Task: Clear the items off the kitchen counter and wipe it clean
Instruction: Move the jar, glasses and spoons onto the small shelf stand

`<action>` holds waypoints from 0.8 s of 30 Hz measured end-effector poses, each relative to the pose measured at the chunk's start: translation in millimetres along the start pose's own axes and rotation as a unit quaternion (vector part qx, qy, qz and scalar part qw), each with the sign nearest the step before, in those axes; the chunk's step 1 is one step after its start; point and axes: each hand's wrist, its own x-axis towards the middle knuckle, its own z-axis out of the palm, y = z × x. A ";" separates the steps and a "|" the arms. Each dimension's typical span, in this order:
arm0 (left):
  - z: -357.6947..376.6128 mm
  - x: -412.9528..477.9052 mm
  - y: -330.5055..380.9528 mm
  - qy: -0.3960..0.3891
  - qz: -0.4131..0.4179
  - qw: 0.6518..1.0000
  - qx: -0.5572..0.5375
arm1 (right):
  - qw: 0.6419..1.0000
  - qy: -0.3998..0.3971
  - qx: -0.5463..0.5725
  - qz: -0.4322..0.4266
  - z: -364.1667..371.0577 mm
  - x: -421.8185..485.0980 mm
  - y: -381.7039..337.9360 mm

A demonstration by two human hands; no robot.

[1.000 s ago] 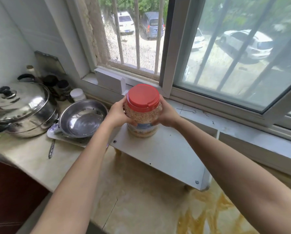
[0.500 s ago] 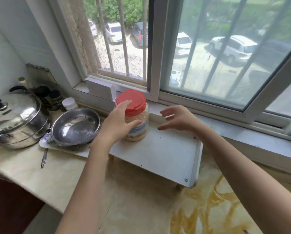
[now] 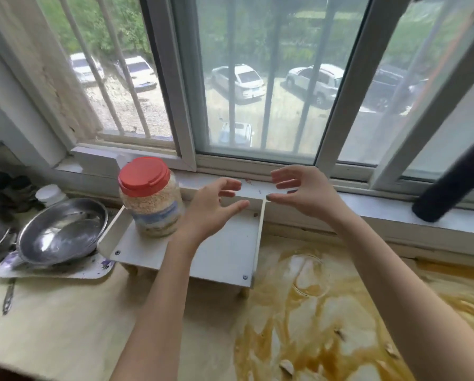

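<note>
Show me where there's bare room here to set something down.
Free: the white shelf right of the jar; the counter in front of the shelf, stained brown toward the right. Crowded: the left end, where bowl, tray and bottles cluster.

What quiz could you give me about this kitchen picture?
1. Pick one: the clear plastic jar with the red lid stands on A) the small white shelf, B) a wooden stool, C) the floor.
2. True or false: the left hand grips that jar.
3. Fill the gap: the brown stains on the beige stone counter lie to the shelf's ___.
Key: 1 A. 2 False; the left hand and the right hand are both open, holding nothing. 3 right.
</note>
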 end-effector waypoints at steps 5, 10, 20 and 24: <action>42.4 3.5 36.7 -0.022 0.037 0.999 -0.016 | 0.999 0.051 0.001 0.016 -45.4 -36.4 21.0; 96.6 9.5 74.1 -0.053 0.069 0.995 -0.056 | 0.992 0.111 0.003 0.060 -92.5 -85.8 51.4; 219.2 -3.9 142.0 -0.175 0.119 0.972 -0.099 | 0.957 0.227 -0.012 0.182 -177.0 -200.6 122.3; 260.5 -13.8 160.5 -0.210 0.131 0.964 -0.101 | 0.939 0.259 -0.016 0.226 -200.7 -239.9 146.1</action>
